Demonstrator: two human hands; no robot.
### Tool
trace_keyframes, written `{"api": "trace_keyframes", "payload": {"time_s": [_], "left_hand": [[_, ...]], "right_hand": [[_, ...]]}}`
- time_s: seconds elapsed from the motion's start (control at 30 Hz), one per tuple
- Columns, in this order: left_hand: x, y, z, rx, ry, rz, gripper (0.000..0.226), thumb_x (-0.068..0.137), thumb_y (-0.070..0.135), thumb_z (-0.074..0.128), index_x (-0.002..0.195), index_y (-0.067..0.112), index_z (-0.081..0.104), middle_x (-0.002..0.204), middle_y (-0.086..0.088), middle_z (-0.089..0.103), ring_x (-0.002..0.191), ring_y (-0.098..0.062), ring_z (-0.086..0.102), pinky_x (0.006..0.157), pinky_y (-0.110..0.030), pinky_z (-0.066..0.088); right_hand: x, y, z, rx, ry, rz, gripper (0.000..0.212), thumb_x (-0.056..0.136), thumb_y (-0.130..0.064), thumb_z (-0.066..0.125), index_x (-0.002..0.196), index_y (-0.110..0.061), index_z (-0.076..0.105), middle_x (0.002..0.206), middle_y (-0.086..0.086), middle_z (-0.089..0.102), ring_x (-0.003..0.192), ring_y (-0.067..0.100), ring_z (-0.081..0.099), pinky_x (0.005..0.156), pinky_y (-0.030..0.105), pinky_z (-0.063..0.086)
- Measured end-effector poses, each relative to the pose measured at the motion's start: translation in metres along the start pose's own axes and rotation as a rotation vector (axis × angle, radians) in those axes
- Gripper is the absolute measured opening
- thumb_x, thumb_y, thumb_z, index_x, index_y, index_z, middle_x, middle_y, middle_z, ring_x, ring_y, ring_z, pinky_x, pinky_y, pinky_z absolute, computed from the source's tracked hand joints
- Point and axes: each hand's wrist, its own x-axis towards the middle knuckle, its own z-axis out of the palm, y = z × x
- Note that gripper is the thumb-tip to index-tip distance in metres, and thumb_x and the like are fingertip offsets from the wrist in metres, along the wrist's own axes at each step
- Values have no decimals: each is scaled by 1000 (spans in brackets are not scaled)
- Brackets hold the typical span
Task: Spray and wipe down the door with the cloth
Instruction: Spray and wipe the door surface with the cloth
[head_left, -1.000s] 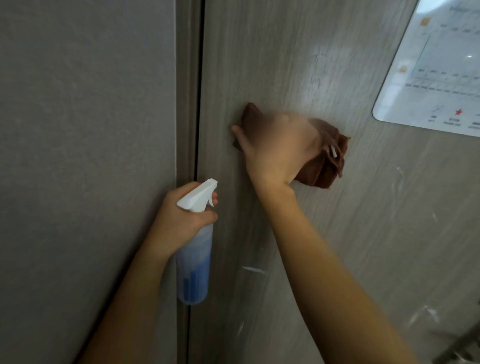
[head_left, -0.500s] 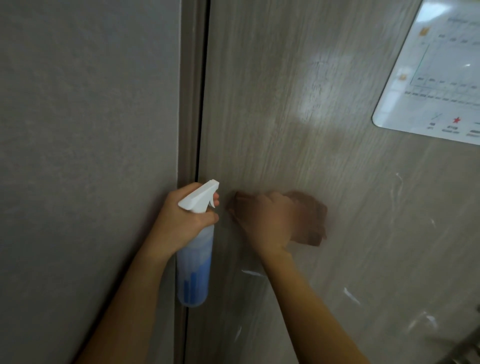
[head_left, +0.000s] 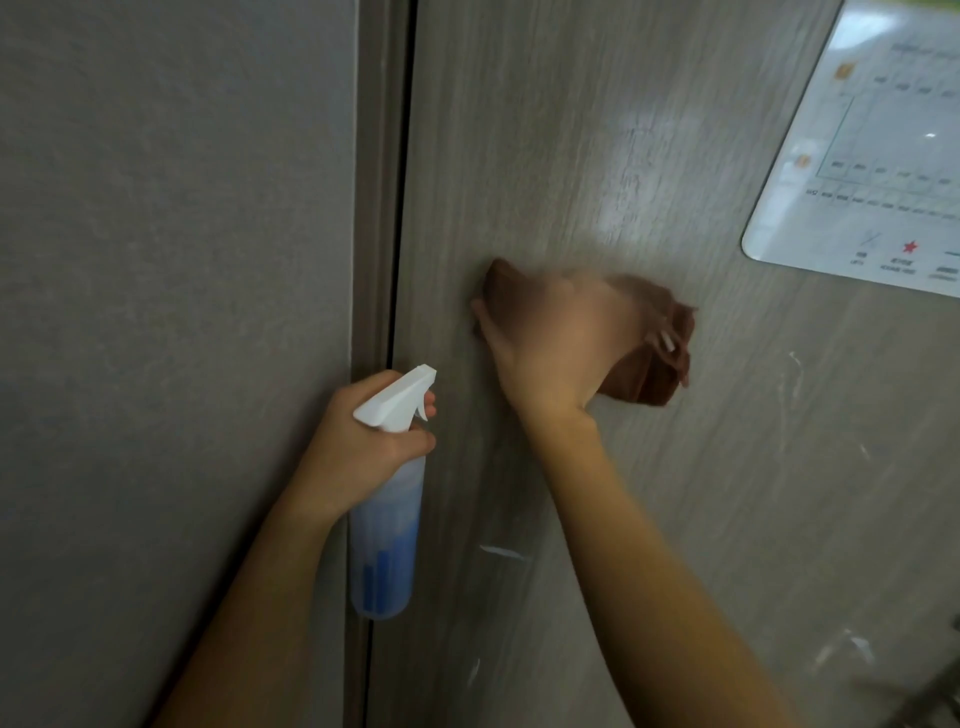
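We've got the cloth (head_left: 649, 358) bunched under our right hand (head_left: 550, 348), fingers spread and pressing it flat on the door (head_left: 597, 156) mid-frame. Our left hand (head_left: 358, 447) grips the bottle (head_left: 387, 535) at lower centre. White streaks (head_left: 501, 552) show lower down, so plenty looks left to wipe.
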Motion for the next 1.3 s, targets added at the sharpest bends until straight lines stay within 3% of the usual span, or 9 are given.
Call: {"api": "trace_keyframes", "payload": {"time_s": [0.13,0.23,0.37,0.57,0.7,0.8,0.9,1.0,1.3], "left_hand": [[0,2,-2,23,23,13,22,62,13,71,84,16,69,88,-4,70,86,-12,66,74,-19,52],[-2,3,-2,52,23,19,21,63,13,70,83,16,69,88,-3,69,86,-14,66,77,-26,53],[-1,6,-2,39,40,19,24,62,12,68,85,16,69,90,2,68,86,-14,65,75,-19,52],[-3,9,-3,18,77,36,21,61,8,67,83,9,68,87,-6,69,81,-6,65,71,-13,51],[-6,11,-3,17,111,43,21,61,8,67,82,6,66,86,-9,68,83,-15,65,71,-13,51],[-8,16,-5,19,120,45,26,61,6,73,86,2,65,85,-8,66,76,-8,63,68,-12,50],[-9,22,-7,43,118,33,29,67,-9,80,90,0,65,87,-8,66,71,-2,61,65,-13,51],[-10,25,-9,30,110,4,34,66,-10,80,92,4,64,86,-11,67,65,-5,63,66,-19,53],[-28,28,-9,14,125,-77,38,62,-9,84,90,6,62,75,-3,64,59,-7,62,61,-18,51]], "right_hand": [[-58,3,1,3,-134,-133,55,73,-62,61,101,-18,46,108,6,39,97,30,39,69,49,47],[-74,-2,3,12,-164,-143,59,64,-58,74,101,-18,48,108,6,42,97,29,39,63,49,49],[-39,-20,5,10,-113,-93,60,52,-54,89,89,-13,67,96,13,61,94,29,39,66,52,49],[30,-49,8,15,-19,38,59,63,-62,82,88,-13,62,96,12,58,95,28,38,75,50,44],[9,-41,9,24,-22,-16,62,62,-62,82,91,-13,57,97,13,58,96,29,39,71,48,45],[-20,-32,9,22,-75,-55,68,62,-62,82,97,-16,47,101,12,55,97,30,40,69,48,47],[-40,-28,9,18,-103,-94,65,63,-63,81,97,-15,55,105,9,47,97,30,41,67,46,47],[-35,-32,10,-7,-106,-79,63,63,-68,79,89,-13,64,99,10,57,95,29,41,67,45,46],[26,-70,14,40,-33,-24,60,67,-68,74,85,-12,61,94,12,58,94,28,38,68,44,43]]}}
